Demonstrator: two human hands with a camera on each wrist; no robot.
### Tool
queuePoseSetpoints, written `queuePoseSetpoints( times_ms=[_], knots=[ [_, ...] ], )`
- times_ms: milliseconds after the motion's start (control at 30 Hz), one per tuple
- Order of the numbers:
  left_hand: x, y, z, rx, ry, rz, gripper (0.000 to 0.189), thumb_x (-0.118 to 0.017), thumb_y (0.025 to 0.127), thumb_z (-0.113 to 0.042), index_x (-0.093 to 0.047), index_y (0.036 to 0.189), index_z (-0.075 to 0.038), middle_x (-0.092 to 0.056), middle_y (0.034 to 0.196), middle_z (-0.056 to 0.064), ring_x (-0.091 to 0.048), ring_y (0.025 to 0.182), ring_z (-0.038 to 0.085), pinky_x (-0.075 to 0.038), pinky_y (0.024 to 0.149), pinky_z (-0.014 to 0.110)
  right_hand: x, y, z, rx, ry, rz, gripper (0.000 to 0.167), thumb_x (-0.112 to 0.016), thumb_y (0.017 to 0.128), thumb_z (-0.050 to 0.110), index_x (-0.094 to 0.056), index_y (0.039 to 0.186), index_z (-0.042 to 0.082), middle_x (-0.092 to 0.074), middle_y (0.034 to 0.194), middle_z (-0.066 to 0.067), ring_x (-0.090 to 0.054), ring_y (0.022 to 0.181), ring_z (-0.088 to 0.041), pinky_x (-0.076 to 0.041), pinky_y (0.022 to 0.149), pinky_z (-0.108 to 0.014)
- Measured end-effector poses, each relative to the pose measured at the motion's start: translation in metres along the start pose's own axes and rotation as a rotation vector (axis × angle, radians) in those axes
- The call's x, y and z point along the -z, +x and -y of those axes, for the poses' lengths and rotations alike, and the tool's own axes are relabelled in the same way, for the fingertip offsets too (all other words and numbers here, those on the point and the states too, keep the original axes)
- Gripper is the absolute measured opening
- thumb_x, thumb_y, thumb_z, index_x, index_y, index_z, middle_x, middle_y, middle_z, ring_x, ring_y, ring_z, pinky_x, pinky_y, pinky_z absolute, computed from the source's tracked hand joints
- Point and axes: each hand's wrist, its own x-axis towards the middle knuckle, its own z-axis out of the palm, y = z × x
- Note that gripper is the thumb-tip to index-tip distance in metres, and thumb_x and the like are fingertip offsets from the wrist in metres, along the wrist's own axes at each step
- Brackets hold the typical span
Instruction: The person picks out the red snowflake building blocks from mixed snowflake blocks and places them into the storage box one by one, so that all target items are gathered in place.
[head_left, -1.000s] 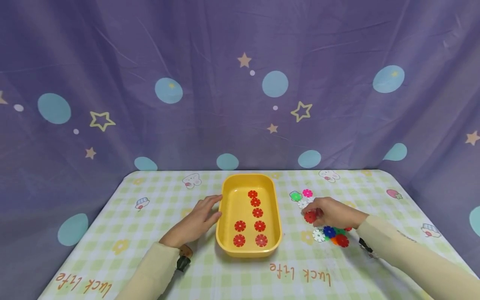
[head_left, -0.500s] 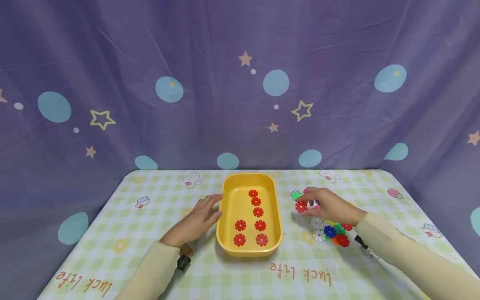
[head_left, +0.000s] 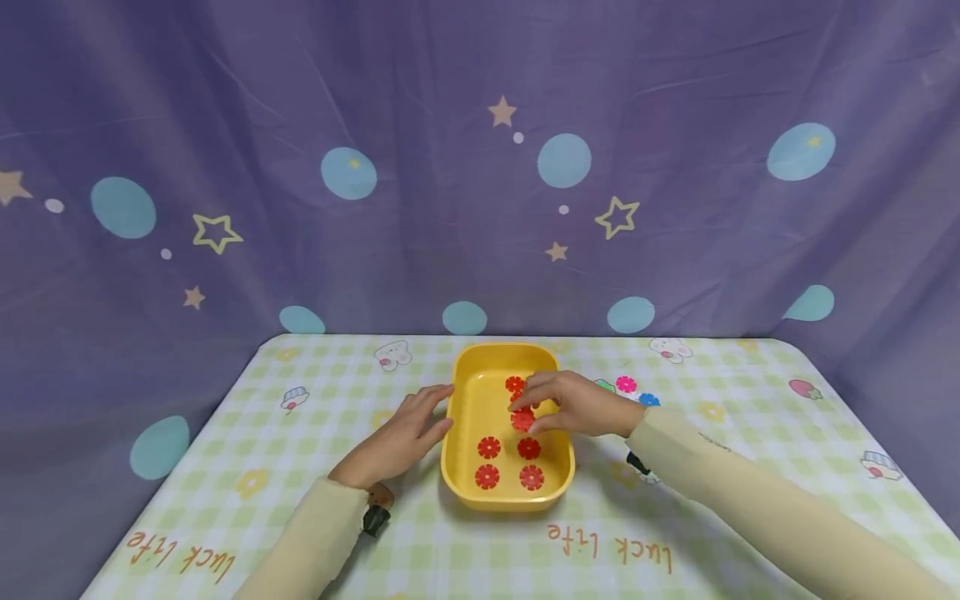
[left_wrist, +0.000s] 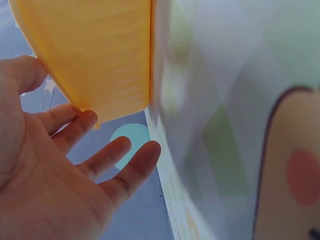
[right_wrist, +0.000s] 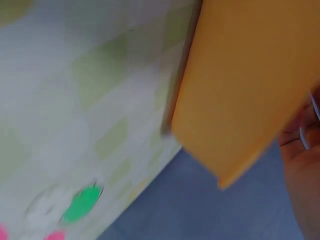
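Note:
A yellow plastic tray stands on the table with several red snowflake discs lying flat inside. On its left side my left hand rests with fingertips at the rim, fingers loosely extended; the left wrist view shows the fingers by the tray's outer wall. My right hand reaches in over the right rim. Its thumb and fingers pinch a red snowflake disc above the right-hand row of discs, partly overlapping them. In the right wrist view the tray wall hides the fingertips.
Right of the tray lie loose discs, among them a pink disc and a blue disc. The right forearm covers most of the pile. A checked cloth covers the table, and a purple curtain hangs behind.
My right hand has carried a red snowflake disc from the loose pile leftward, over the rim into the tray. My left hand has stayed at the tray's left rim.

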Motion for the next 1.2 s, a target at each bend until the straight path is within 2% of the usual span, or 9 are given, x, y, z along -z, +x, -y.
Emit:
queuePoseSetpoints(
  times_ms=[100,233,467,700,900,1000,1133,1200],
  knots=[
    [0.000,0.001,0.000,0.005,0.006,0.003,0.053,-0.043,0.101,-0.038,-0.030,0.149,-0.018,-0.030,0.150,-0.002,-0.027,0.135,0.018,-0.029,0.107,0.043,-0.010,0.018,-0.004,-0.028,0.038,0.058,0.038,-0.078,0.078,0.022,-0.070,0.114,0.012,-0.061,0.100,0.012,-0.054,0.092,-0.010,-0.047,0.085,-0.028],
    [-0.001,0.002,0.001,0.017,0.007,0.011,0.053,-0.044,0.101,-0.036,-0.030,0.149,-0.017,-0.029,0.150,-0.003,-0.027,0.134,0.018,-0.030,0.106,0.043,-0.019,0.038,-0.010,-0.057,0.054,0.132,0.040,-0.076,0.079,0.024,-0.069,0.117,0.013,-0.061,0.095,0.012,-0.054,0.088,-0.010,-0.048,0.083,-0.027],
    [-0.002,0.001,0.001,0.013,0.000,0.004,0.053,-0.045,0.101,-0.036,-0.031,0.148,-0.017,-0.030,0.149,-0.003,-0.029,0.134,0.018,-0.031,0.106,0.043,-0.032,0.060,-0.019,-0.013,-0.042,0.218,0.037,-0.076,0.079,0.026,-0.071,0.113,0.013,-0.061,0.091,0.006,-0.052,0.079,-0.011,-0.046,0.075,-0.021],
    [-0.002,0.002,0.004,-0.025,-0.002,-0.012,0.052,-0.047,0.101,-0.031,-0.032,0.148,-0.013,-0.032,0.148,-0.001,-0.031,0.131,0.021,-0.033,0.104,0.044,-0.037,0.070,-0.022,0.002,-0.143,0.276,0.036,-0.075,0.079,0.026,-0.071,0.113,0.015,-0.056,0.089,0.003,-0.047,0.076,-0.009,-0.043,0.074,-0.018],
    [-0.001,0.004,0.002,-0.026,-0.002,-0.011,0.052,-0.046,0.101,-0.031,-0.032,0.147,-0.013,-0.032,0.148,-0.001,-0.031,0.131,0.021,-0.032,0.104,0.043,-0.035,0.069,-0.019,-0.021,-0.182,0.295,0.038,-0.073,0.081,0.026,-0.069,0.118,0.017,-0.053,0.087,0.003,-0.045,0.073,-0.009,-0.041,0.070,-0.018],
    [-0.002,0.004,0.002,-0.007,0.000,0.000,0.053,-0.046,0.101,-0.033,-0.031,0.148,-0.015,-0.031,0.149,-0.002,-0.030,0.132,0.019,-0.031,0.105,0.042,-0.032,0.066,-0.017,-0.060,-0.127,0.278,0.038,-0.073,0.082,0.020,-0.069,0.119,0.016,-0.054,0.091,0.004,-0.048,0.075,-0.009,-0.044,0.070,-0.017],
    [-0.002,0.003,0.003,0.015,0.011,0.004,0.053,-0.044,0.101,-0.035,-0.031,0.149,-0.017,-0.030,0.149,-0.004,-0.028,0.133,0.016,-0.031,0.106,0.041,-0.017,0.057,-0.008,-0.095,-0.045,0.203,0.033,-0.072,0.083,0.010,-0.070,0.116,0.011,-0.056,0.099,0.002,-0.053,0.084,-0.013,-0.049,0.078,-0.022],
    [-0.002,0.002,0.003,0.014,0.014,-0.001,0.053,-0.045,0.101,-0.035,-0.031,0.149,-0.017,-0.030,0.149,-0.004,-0.028,0.134,0.017,-0.030,0.106,0.042,-0.004,0.048,-0.001,-0.086,-0.051,0.150,0.028,-0.071,0.085,0.009,-0.071,0.113,0.011,-0.057,0.100,-0.001,-0.054,0.087,-0.014,-0.049,0.082,-0.027]
  ],
)
